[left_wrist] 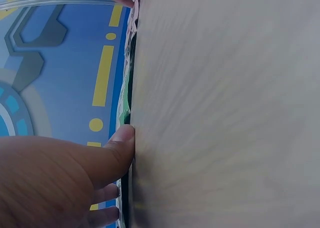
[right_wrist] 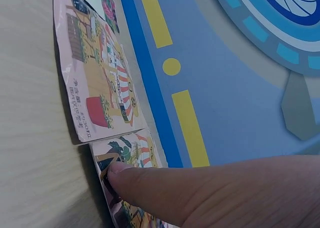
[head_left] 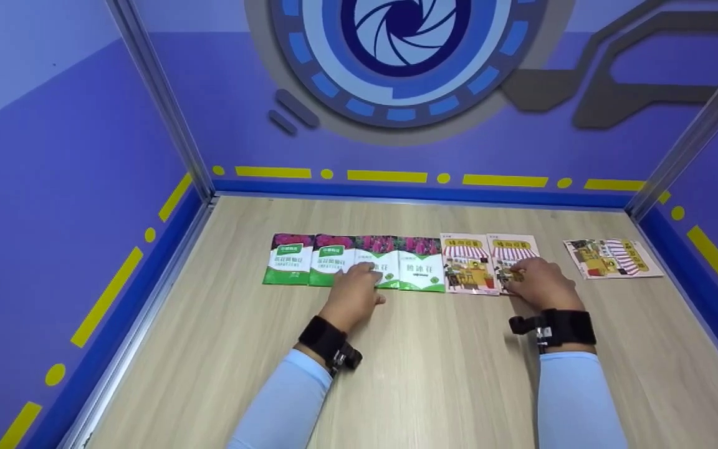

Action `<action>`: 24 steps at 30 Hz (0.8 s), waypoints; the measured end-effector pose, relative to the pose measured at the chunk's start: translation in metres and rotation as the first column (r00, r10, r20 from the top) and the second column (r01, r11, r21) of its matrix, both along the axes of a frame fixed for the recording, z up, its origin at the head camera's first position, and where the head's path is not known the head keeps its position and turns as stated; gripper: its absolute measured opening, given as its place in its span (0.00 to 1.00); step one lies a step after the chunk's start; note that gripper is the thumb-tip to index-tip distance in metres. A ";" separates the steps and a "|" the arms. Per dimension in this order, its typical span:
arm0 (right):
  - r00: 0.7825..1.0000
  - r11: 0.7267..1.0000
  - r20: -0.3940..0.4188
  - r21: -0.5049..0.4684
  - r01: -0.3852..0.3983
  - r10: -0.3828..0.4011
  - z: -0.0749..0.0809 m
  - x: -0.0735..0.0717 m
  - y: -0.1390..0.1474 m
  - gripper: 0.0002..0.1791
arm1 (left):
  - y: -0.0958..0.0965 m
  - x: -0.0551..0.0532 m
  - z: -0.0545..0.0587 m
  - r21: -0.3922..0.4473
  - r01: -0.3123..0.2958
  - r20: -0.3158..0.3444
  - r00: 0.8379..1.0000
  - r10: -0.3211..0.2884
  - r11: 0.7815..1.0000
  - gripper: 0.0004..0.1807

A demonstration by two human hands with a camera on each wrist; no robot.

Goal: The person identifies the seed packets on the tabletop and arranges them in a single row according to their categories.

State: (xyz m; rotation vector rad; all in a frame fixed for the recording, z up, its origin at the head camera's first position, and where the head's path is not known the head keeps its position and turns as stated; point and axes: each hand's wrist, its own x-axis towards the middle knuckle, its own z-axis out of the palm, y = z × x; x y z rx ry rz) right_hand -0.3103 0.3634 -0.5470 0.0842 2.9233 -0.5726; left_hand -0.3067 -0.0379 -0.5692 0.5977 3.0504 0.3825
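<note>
A row of flat seed packets lies on the table in the head view. Two green-and-white packets with red flowers [head_left: 288, 262] are at the left end, then two with magenta flowers [head_left: 421, 265], then two pink packets with a striped awning [head_left: 469, 265]. My left hand [head_left: 353, 297] rests with its fingers on the middle green packets; its thumb [left_wrist: 119, 147] is low by their near edge in the left wrist view. On the row's rightmost pink packet [head_left: 511, 245] my right hand [head_left: 546, 285] rests, its thumb [right_wrist: 145, 185] pressing the printed face. Its other fingers are partly hidden.
Another pink packet [head_left: 613, 258] lies turned sideways, apart from the row on the right. The wooden table [head_left: 434, 368] is bounded by a blue back wall [head_left: 222, 118] and side walls with metal corner posts [head_left: 159, 87].
</note>
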 end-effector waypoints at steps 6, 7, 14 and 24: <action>1.000 1.000 -0.022 0.012 -0.020 0.020 0.000 0.000 -0.001 0.29 | 0.000 0.000 0.000 -0.032 0.006 -0.032 0.999 -0.007 0.999 0.30; 1.000 1.000 -0.019 0.010 -0.016 0.017 0.000 0.000 -0.001 0.29 | 0.000 0.000 0.000 -0.031 0.004 -0.029 1.000 -0.005 1.000 0.30; 1.000 1.000 -0.026 0.000 0.015 -0.015 0.001 0.000 0.000 0.31 | -0.002 -0.001 -0.001 -0.027 -0.002 -0.014 1.000 0.001 1.000 0.30; 0.982 0.992 -0.153 -0.075 0.102 -0.113 -0.001 0.000 0.041 0.37 | -0.002 0.000 0.000 0.012 -0.004 0.008 1.000 0.004 1.000 0.30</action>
